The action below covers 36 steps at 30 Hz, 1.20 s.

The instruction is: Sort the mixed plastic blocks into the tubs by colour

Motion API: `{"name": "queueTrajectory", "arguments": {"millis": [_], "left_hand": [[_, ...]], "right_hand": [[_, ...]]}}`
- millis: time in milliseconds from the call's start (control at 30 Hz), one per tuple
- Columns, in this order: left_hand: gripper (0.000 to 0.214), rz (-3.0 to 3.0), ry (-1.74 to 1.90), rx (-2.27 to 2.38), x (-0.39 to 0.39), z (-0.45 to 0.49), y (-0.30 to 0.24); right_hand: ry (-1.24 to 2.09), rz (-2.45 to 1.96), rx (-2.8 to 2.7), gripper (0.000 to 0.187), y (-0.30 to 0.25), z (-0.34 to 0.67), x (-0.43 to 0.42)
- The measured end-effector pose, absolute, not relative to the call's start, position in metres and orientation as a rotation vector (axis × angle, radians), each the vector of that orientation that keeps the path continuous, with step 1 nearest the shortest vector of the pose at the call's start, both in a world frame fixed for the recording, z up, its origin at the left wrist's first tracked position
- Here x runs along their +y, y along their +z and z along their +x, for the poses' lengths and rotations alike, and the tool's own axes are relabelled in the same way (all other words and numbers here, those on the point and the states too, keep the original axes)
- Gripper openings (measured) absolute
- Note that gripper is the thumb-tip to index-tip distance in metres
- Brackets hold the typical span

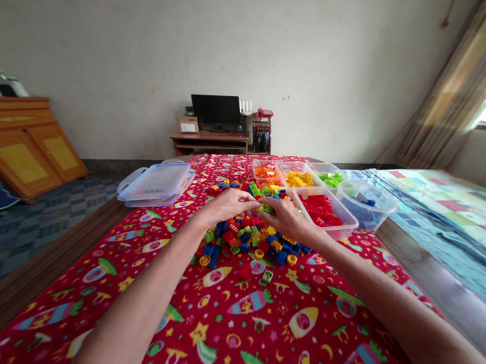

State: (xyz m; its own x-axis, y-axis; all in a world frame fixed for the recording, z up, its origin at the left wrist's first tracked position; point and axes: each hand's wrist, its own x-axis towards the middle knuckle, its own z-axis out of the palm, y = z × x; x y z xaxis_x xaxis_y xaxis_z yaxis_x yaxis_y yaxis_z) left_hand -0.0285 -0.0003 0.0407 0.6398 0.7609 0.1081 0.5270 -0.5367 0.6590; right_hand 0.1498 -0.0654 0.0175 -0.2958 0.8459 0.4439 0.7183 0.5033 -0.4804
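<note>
Over a heap of mixed plastic building bricks (242, 240), my two hands meet with their fingertips nearly touching. My left hand (232, 203) reaches in from the left, its fingers curled together; what they hold, if anything, is hidden. My right hand (283, 217) is closed around a small yellow-green building brick (266, 208), partly covered by the fingers. One loose light-green brick (267, 276) lies nearer to me, apart from the heap. Just right of my right hand stands a clear tub of red bricks (320, 210).
Behind are clear tubs with orange bricks (267, 173), yellow bricks (300, 179) and green bricks (331, 180). A round clear tub (382, 210) at right holds a few blue bricks. Stacked clear lids (156, 183) lie at left on the red patterned cloth (230, 342).
</note>
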Motion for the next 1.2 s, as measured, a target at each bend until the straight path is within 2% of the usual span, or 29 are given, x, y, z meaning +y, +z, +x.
{"name": "queueTrajectory", "arguments": {"millis": [200,333,533,700,833,967,1200], "left_hand": [[0.063,2.195,0.588,1.015,-0.001,-0.02,0.036],[0.067,2.248,0.553,1.026,0.0,-0.019,0.034],[0.053,2.183,0.549,1.028,0.003,-0.025,0.036],[0.035,2.359,0.654,1.287,0.007,-0.031,0.033],[0.034,2.621,0.796,1.464,0.015,-0.035,0.026],[0.034,2.62,0.889,1.483,0.024,-0.044,0.02],[0.03,2.51,1.013,1.55,0.041,-0.062,0.005]], "right_hand": [[0.145,-1.264,-2.02,0.023,0.018,0.15,-0.064],[0.111,-1.285,-2.027,0.02,0.018,0.154,-0.061],[0.184,-1.375,-2.067,0.016,0.017,0.158,-0.059],[0.106,-1.368,-2.087,0.016,0.018,0.155,-0.062],[0.077,-1.359,-2.1,0.014,0.022,0.161,-0.058],[0.075,-1.389,-2.042,0.015,0.036,0.189,-0.046],[-0.236,-1.845,-1.863,0.016,0.071,0.292,0.014]]}}
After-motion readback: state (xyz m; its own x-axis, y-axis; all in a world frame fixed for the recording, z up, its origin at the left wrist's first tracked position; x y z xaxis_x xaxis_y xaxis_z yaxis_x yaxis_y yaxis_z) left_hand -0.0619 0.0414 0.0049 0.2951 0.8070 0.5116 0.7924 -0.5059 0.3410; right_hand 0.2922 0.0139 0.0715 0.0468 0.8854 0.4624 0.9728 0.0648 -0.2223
